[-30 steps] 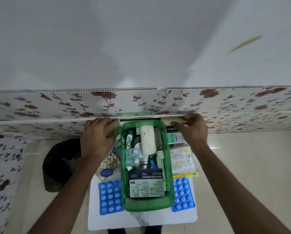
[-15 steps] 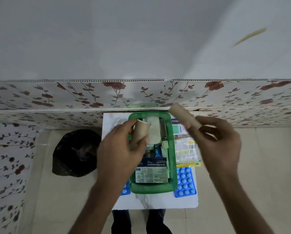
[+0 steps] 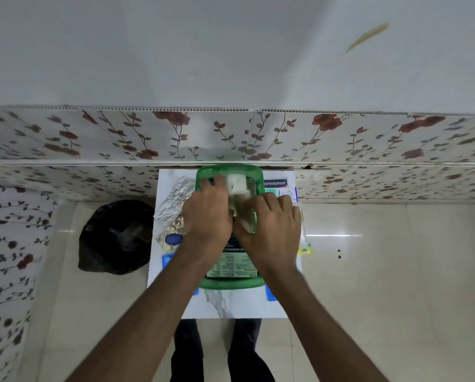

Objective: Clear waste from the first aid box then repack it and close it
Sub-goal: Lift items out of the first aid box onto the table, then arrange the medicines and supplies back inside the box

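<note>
One green first aid box (image 3: 206, 282) sits open on the small white counter (image 3: 239, 304), pushed up against the flowered wall panel. Two hands are down over its middle: the left hand (image 3: 207, 216) and the right hand (image 3: 269, 227), side by side and almost touching. Between them stands one white roll of bandage (image 3: 236, 183) at the far end of the box, just past the fingertips, and a blurred pale thing lies under both grips; whether either grip has closed on it I cannot tell, as the fingers curl down and hide it. One printed dressing carton (image 3: 230, 267) lies flat in the near end of the box, below the wrists. Left of the box lie one crumpled foil strip (image 3: 173, 201) and one blue-capped blister (image 3: 173, 239). Right of it, one Hansaplast packet (image 3: 275, 183). One black waste bag (image 3: 115, 238) sits on the floor, left of the counter and well apart from the hands.
</note>
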